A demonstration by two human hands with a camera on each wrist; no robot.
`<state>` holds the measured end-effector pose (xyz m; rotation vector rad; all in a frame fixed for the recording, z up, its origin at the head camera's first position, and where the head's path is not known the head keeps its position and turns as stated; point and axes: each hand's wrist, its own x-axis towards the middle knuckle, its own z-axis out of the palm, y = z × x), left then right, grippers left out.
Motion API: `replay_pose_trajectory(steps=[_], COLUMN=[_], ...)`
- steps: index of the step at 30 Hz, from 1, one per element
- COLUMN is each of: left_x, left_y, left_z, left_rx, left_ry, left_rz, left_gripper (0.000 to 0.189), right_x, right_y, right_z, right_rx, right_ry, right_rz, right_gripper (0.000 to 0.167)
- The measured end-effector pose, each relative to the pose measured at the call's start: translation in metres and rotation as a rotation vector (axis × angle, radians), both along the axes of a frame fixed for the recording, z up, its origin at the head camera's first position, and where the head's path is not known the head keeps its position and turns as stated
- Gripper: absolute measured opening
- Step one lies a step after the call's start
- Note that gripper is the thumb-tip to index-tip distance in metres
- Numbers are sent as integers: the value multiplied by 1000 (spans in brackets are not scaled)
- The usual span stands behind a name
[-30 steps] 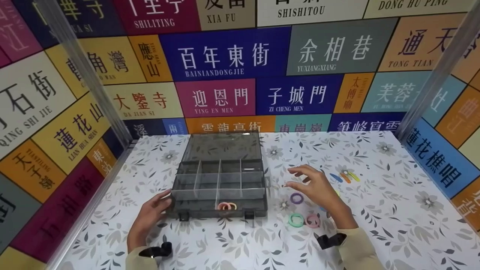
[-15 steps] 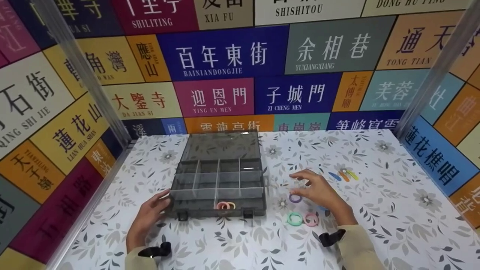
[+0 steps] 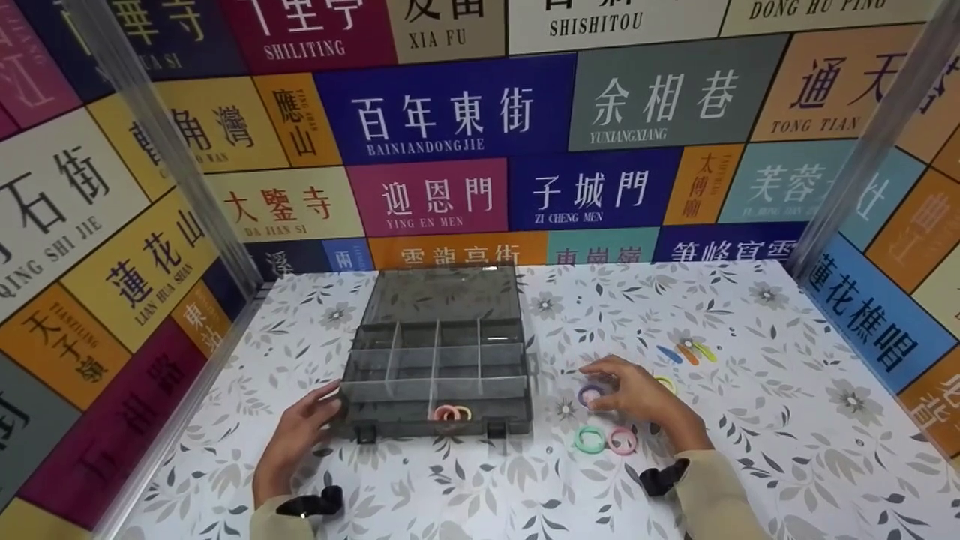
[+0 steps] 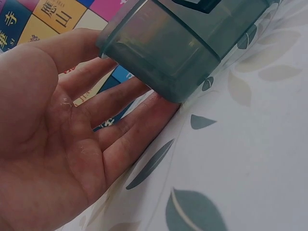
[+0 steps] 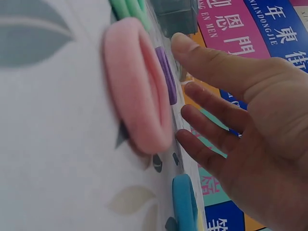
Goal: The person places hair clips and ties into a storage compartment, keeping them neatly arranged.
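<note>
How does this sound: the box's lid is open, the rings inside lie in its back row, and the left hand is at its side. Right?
Not quite: the head view shows the rings in the front row, nearest the latches. The box's lid is open, and the left hand is at its side.

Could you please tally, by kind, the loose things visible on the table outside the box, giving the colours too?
Rings: 5 (purple ring, green ring, pink ring, yellow ring, blue ring)
Slim pieces: 3 (blue piece, orange piece, yellow piece)
Total: 8
</note>
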<state>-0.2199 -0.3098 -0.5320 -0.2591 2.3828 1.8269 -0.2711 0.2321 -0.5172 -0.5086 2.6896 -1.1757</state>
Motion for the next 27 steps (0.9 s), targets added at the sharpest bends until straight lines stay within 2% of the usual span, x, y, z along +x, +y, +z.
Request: replay_pose_trajectory(steps=[4, 15, 27], left_x=[-1, 3, 1], left_y=[0, -1, 0], left_z=[0, -2, 0], left_rx=[0, 3, 7], left_ry=[2, 18, -6], left_rz=[-6, 0, 6], left_gripper=[59, 58, 55], right_x=[0, -1, -1], right_y=[2, 1, -2], right_z=[-2, -6, -5], right_rx=[45, 76, 82], right_ry=[-14, -3, 39], right_rz=[-14, -59, -47], right_gripper=[53, 44, 25])
